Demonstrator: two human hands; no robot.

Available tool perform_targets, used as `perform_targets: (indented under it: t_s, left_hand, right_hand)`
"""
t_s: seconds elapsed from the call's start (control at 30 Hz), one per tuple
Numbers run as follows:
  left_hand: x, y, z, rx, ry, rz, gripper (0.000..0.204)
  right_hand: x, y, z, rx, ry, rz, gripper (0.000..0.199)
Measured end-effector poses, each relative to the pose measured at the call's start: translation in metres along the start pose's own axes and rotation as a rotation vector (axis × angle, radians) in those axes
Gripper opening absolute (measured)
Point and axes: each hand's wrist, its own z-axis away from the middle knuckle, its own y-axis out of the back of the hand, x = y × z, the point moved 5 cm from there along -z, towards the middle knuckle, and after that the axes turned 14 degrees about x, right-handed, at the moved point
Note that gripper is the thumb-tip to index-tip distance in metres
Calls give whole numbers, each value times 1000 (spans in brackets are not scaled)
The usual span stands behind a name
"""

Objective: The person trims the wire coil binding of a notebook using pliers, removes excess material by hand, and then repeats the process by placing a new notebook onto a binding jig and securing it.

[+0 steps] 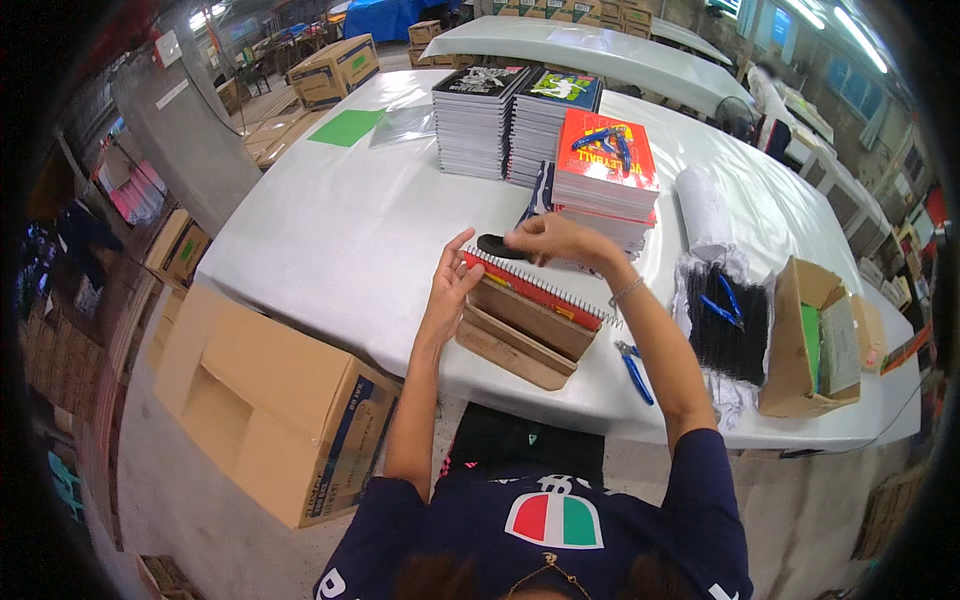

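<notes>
A red notebook (520,288) with a wire spiral along its upper edge stands tilted in a brown wooden holder (515,360) at the table's near edge. My left hand (455,290) grips the notebook's left end, thumb on the red cover and fingers behind. My right hand (565,242) is closed above the spiral, its fingertips at a flat black oblong piece (497,246) whose kind I cannot make out. Blue-handled cutters (635,373) lie right of the holder.
Behind stand stacks of black-covered (472,130), blue-covered (555,125) and red notebooks (605,170), cutters on the red ones. To the right are a white roll (703,215), black wire spirals (718,320) and an open carton (810,340). A large carton (275,400) stands at left.
</notes>
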Motion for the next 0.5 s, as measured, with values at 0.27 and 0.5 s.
perform_targets:
  t_s: [0.27,0.5]
  left_hand:
    - [-23,3,20,329,-132,-75,21]
    - [-2,-28,65,331,-106,-99,22]
  right_hand:
    - [74,-1,69,415,81,-223,46]
    - [138,-48,243,959,-147,421,51]
